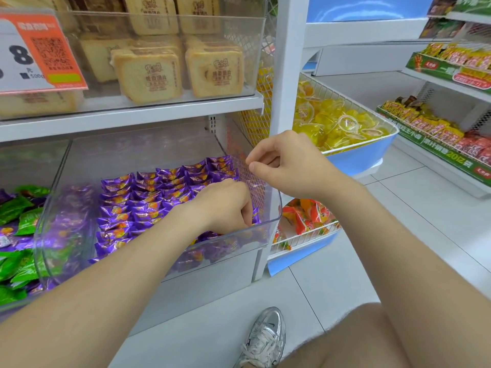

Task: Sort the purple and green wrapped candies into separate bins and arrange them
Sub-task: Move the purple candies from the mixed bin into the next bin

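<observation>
A clear plastic bin [277, 208] on the lower shelf holds rows of purple wrapped candies [159, 187]. My left hand [225, 205] reaches into its front right corner, fingers curled down round a purple candy there. My right hand [287, 166] hovers above the bin's right wall with loosely curled fingers, and nothing shows in it. To the left, a neighbouring bin [39, 224] contains green wrapped candies [24, 208] mixed with a few purple ones [8, 235].
The shelf above [159, 112] carries a clear bin of packaged toast slices and an orange price tag [39, 49]. Right of the white post [287, 75] are wire baskets of yellow jelly cups [340, 123] and orange packets [305, 216]. My shoe [265, 338] stands on the tiled floor.
</observation>
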Available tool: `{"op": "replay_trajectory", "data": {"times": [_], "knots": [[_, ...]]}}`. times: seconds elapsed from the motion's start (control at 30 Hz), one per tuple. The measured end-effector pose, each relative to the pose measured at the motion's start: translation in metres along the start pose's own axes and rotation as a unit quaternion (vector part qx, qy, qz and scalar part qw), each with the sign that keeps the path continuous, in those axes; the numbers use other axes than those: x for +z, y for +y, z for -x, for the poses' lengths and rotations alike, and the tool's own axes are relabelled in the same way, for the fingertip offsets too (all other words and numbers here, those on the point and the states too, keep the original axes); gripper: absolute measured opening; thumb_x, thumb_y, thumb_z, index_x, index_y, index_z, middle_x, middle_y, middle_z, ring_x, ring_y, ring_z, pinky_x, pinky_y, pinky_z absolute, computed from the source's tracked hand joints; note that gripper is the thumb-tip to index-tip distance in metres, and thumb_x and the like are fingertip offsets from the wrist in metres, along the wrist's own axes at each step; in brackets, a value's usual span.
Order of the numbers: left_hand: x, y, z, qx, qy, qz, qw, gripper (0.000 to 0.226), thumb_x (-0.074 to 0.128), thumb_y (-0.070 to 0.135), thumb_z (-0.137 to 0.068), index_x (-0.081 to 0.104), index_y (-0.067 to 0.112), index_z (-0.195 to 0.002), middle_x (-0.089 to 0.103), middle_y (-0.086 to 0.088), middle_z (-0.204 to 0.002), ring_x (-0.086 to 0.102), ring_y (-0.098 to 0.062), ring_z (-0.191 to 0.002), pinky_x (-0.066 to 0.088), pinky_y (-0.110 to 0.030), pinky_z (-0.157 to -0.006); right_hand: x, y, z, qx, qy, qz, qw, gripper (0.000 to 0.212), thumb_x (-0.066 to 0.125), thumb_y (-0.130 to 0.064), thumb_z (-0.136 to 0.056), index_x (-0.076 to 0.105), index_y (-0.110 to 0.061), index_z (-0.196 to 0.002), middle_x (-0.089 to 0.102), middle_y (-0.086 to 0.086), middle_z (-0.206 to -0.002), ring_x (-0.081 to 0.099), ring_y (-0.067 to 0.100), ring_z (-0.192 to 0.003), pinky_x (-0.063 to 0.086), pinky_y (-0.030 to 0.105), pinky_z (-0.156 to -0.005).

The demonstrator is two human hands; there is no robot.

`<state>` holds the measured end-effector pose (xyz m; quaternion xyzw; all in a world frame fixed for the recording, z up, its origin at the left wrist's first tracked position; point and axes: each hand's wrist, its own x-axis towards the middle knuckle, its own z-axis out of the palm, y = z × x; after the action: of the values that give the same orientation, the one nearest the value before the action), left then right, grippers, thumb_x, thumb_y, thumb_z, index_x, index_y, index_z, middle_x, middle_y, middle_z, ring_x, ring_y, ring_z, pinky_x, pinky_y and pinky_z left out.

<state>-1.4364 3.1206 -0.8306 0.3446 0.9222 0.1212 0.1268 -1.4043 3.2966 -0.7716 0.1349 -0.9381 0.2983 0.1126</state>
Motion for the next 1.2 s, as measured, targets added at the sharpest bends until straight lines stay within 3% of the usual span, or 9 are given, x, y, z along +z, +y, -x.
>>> {"op": "replay_trajectory", "data": {"times": [0.17, 0.33, 0.43, 0.57, 0.7, 0.8, 1.03, 1.1, 1.2], "knots": [[-0.002, 0.001, -0.001, -0.002, -0.054, -0.008, 0.999, 0.026, 0.087, 0.033, -0.078, 0.069, 0.029, -0.060, 0.059, 0.031, -0.050, 0.061, -0.002, -0.062, 0.063, -0.038, -0.071, 0.001, -0.001, 0.000, 0.001, -0.012, 0.002, 1.000, 0.013, 0.070, -0.021, -0.091, 0.082, -0.025, -0.094, 0.077, -0.012, -0.082, 0.072, 0.000, -0.079, 0.062, 0.030, -0.081], [-0.001, 0.000, -0.002, 0.006, -0.042, -0.024, 0.999, 0.027, 0.090, 0.040, -0.072, 0.070, 0.030, -0.059, 0.064, 0.018, -0.052, 0.063, -0.004, -0.064, 0.063, -0.037, -0.070, 0.001, -0.003, 0.000, -0.003, -0.026, 0.005, 1.000, 0.013, 0.070, -0.020, -0.091, 0.082, -0.024, -0.095, 0.077, -0.012, -0.082, 0.072, 0.001, -0.080, 0.060, 0.025, -0.079], [-0.004, -0.010, 0.004, 0.012, -0.028, 0.036, 0.999, 0.022, 0.095, 0.040, -0.070, 0.077, 0.027, -0.068, 0.070, 0.017, -0.060, 0.067, -0.003, -0.063, 0.060, -0.030, -0.065, 0.001, -0.003, 0.001, -0.005, -0.029, -0.001, 1.000, 0.013, 0.070, -0.020, -0.092, 0.082, -0.023, -0.095, 0.077, -0.013, -0.082, 0.072, 0.000, -0.080, 0.059, 0.022, -0.078], [-0.003, -0.019, 0.006, 0.057, -0.006, 0.133, 0.989, 0.004, 0.085, 0.031, -0.088, 0.084, 0.029, -0.091, 0.078, 0.017, -0.082, 0.070, 0.003, -0.078, 0.054, -0.019, -0.072, 0.001, -0.003, 0.000, -0.008, -0.026, -0.001, 1.000, 0.013, 0.070, -0.019, -0.092, 0.082, -0.023, -0.095, 0.077, -0.013, -0.082, 0.072, 0.000, -0.080, 0.058, 0.019, -0.077], [0.007, -0.011, -0.001, 0.086, -0.026, 0.136, 0.987, 0.009, 0.080, 0.023, -0.093, 0.086, 0.026, -0.099, 0.075, 0.022, -0.076, 0.062, 0.011, -0.065, 0.041, -0.005, -0.060, 0.000, -0.003, -0.001, -0.004, -0.024, -0.005, 1.000, 0.013, 0.070, -0.018, -0.092, 0.082, -0.021, -0.096, 0.077, -0.013, -0.082, 0.072, 0.000, -0.079, 0.058, 0.018, -0.076], [0.007, -0.010, -0.004, 0.091, -0.052, 0.118, 0.988, 0.007, 0.081, 0.028, -0.093, 0.086, 0.025, -0.096, 0.069, 0.029, -0.066, 0.058, 0.010, -0.060, 0.039, -0.006, -0.056, 0.000, -0.001, 0.000, -0.001, -0.019, -0.012, 1.000, 0.013, 0.071, -0.018, -0.092, 0.082, -0.022, -0.095, 0.077, -0.012, -0.082, 0.072, 0.000, -0.079, 0.059, 0.021, -0.077], [0.009, -0.009, -0.004, 0.096, -0.056, 0.056, 0.992, 0.014, 0.078, 0.043, -0.092, 0.083, 0.031, -0.087, 0.065, 0.031, -0.061, 0.059, 0.005, -0.062, 0.048, -0.022, -0.064, 0.001, 0.000, -0.001, 0.000, -0.023, -0.013, 1.000, 0.012, 0.071, -0.019, -0.092, 0.082, -0.021, -0.096, 0.077, -0.014, -0.084, 0.072, 0.000, -0.081, 0.058, 0.020, -0.077], [0.011, -0.012, -0.005, 0.094, -0.032, 0.041, 0.994, 0.010, 0.081, 0.041, -0.090, 0.082, 0.033, -0.084, 0.070, 0.026, -0.068, 0.061, 0.003, -0.065, 0.049, -0.026, -0.069, 0.002, 0.000, -0.001, 0.000, -0.025, -0.011, 1.000, 0.012, 0.071, -0.019, -0.093, 0.082, -0.021, -0.096, 0.076, -0.014, -0.083, 0.072, 0.000, -0.081, 0.058, 0.019, -0.076], [0.012, -0.016, -0.004, 0.079, -0.005, 0.076, 0.994, 0.006, 0.088, 0.030, -0.083, 0.083, 0.027, -0.082, 0.075, 0.017, -0.072, 0.065, 0.002, -0.066, 0.051, -0.020, -0.067, 0.002, 0.000, -0.001, -0.002, -0.025, -0.004, 1.000, 0.013, 0.070, -0.019, -0.093, 0.082, -0.021, -0.096, 0.076, -0.015, -0.083, 0.072, 0.000, -0.081, 0.059, 0.021, -0.077]]}}
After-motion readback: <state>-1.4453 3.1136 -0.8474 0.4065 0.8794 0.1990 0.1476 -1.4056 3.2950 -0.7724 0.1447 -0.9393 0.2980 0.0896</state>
